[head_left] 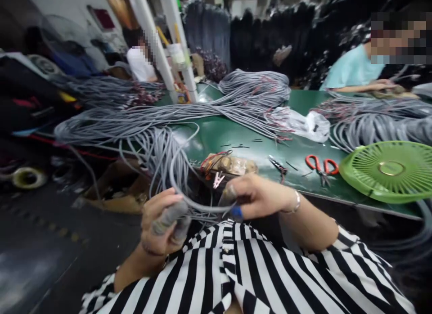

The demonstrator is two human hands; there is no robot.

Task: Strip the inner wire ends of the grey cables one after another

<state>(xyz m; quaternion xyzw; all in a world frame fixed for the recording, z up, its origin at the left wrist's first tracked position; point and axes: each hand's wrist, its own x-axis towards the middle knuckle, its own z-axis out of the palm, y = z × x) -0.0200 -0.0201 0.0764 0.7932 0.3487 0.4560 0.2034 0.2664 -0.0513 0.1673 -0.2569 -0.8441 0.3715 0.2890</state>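
A grey cable (pixel 205 208) bends in front of my body, from the hanging bundle to my right hand. My right hand (pixel 258 197) pinches it near its end; tape wraps its fingertips, blue on one of them. My left hand (pixel 165 222) is curled around the same cable at the bend, its index fingertip against it and grey coverings on other fingers. Just beyond my hands, a tape-wrapped block (pixel 238 164) with red and black wires lies at the table edge. A pale pink clip (pixel 218 180) is in front of it.
On the green table (pixel 216 129) lie heaped grey cables (pixel 254 87), a plastic bag (pixel 303 123), pliers (pixel 278 164), red-handled scissors (pixel 322 166) and a green fan (pixel 388 170). White posts (pixel 184 48) rise behind. Two people sit across. A cardboard box (pixel 116 199) stands low at left.
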